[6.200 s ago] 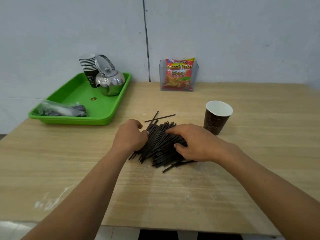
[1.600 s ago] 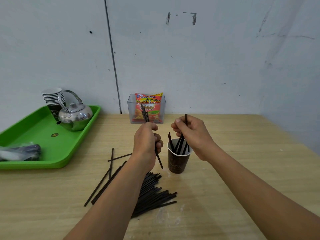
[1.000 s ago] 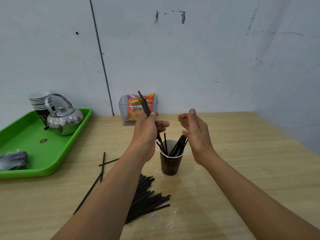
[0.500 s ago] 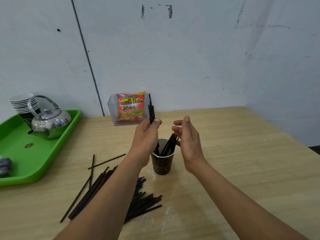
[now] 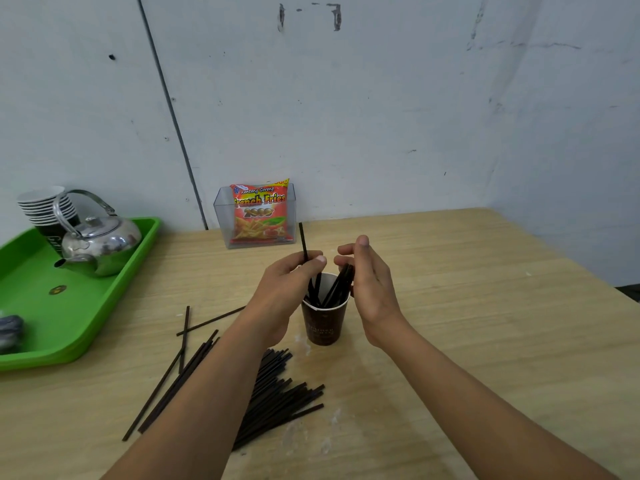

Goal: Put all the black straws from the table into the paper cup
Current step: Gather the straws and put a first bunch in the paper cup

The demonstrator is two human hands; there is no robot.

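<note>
A dark brown paper cup [image 5: 322,323] stands upright on the table, with several black straws [image 5: 337,285] leaning inside it. My left hand [image 5: 287,289] pinches a few black straws [image 5: 304,242] upright over the cup's left rim, their lower ends inside the cup. My right hand [image 5: 369,282] hovers at the cup's right rim with relaxed, slightly bent fingers beside the leaning straws and holds nothing. A pile of black straws [image 5: 277,396] lies on the table in front of the cup, partly hidden by my left forearm. A few loose straws [image 5: 183,341] lie to the left.
A green tray [image 5: 52,306] at the left carries a steel kettle [image 5: 100,242], a stack of paper cups [image 5: 45,206] and a plastic bag [image 5: 8,332]. A clear holder with a French fries snack bag [image 5: 261,214] stands by the wall. The wooden table [image 5: 485,323] meets walls behind and right.
My left hand has lowered its straws into the cup, so less sticks up above the fingers. My right hand released its straws into the cup earlier and stays open beside the rim.
</note>
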